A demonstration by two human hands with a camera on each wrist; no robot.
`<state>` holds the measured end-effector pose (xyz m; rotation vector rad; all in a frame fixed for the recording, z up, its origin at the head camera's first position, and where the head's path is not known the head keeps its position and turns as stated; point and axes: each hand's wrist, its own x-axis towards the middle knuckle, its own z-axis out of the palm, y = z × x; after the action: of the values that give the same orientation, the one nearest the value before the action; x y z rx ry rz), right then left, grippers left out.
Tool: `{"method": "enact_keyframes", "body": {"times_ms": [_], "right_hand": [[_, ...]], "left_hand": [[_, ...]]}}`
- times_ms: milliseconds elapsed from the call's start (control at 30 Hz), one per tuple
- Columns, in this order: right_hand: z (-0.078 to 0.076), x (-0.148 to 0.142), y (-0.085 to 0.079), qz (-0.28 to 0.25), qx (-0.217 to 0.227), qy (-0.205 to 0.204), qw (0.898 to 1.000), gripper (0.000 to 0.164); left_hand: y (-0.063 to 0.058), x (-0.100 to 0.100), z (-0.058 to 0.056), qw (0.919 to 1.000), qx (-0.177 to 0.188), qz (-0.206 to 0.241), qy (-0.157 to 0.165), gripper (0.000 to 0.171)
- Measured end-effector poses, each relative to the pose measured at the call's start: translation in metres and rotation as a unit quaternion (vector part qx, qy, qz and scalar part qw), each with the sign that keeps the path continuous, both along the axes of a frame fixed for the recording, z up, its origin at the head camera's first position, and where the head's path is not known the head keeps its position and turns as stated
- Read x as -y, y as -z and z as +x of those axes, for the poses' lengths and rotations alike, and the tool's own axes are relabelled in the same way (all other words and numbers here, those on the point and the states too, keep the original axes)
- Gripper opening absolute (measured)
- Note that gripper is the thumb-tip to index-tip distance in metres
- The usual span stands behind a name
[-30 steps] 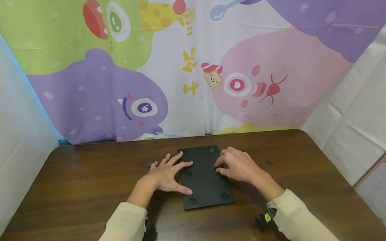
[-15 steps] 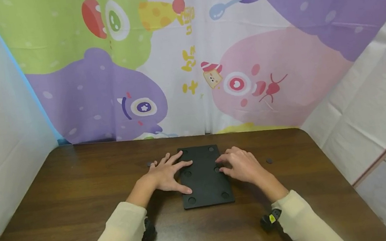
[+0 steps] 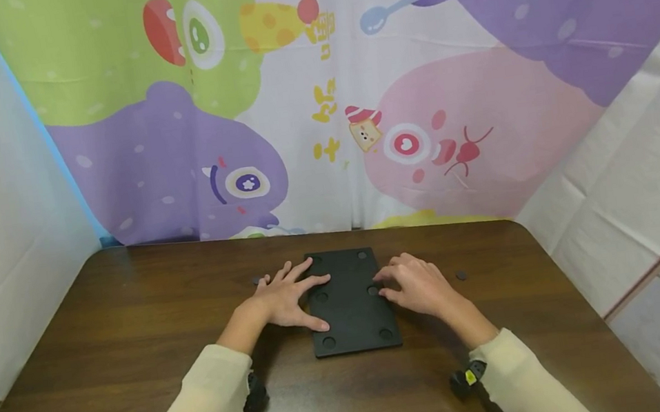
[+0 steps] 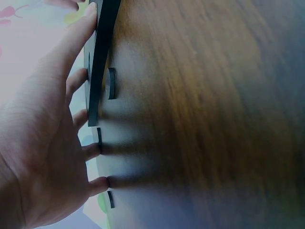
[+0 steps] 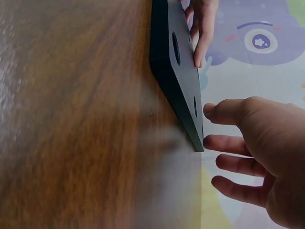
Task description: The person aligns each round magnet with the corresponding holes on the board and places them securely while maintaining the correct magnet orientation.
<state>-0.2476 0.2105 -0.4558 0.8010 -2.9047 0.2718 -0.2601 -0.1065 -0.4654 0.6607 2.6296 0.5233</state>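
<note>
Shifts right hand (image 3: 417, 283) outward in the head view, baring a round hollow (image 3: 373, 291) just beside it. Left wrist view: spreads left hand (image 4: 45, 136) onto the board (image 4: 101, 62); best press evenly, sparing discs (image 4: 112, 83) beneath. Right wrist view: shows loose fingers (image 5: 228, 144), nothing held; best approach squarely.

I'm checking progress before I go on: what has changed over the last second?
The right hand has eased slightly to the right, its thumb and forefinger parting and uncovering the board's middle right recess; I can't tell whether it let go of anything. Unchanged: the left hand spread at the board's left edge, the board, and the disc to the right.
</note>
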Motion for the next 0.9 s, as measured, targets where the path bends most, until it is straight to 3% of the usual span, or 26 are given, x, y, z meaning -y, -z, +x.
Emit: {"method": "enact_keyframes", "body": {"times_ms": [233, 600, 900], "right_hand": [[0.001, -0.004, 0.0, -0.008, -0.005, 0.001, 1.0, 0.021], [0.003, -0.009, 0.0, -0.011, -0.016, 0.002, 1.0, 0.019], [0.004, -0.014, -0.001, -0.004, -0.014, 0.009, 1.0, 0.027]], "left_hand": [[0.016, 0.001, -0.01, 0.9999, 0.001, 0.012, -0.006, 0.104], [0.011, 0.001, -0.007, 1.0, 0.007, 0.003, -0.001, 0.105], [0.004, 0.001, -0.002, 1.0, 0.008, 0.003, 0.001, 0.105]]}}
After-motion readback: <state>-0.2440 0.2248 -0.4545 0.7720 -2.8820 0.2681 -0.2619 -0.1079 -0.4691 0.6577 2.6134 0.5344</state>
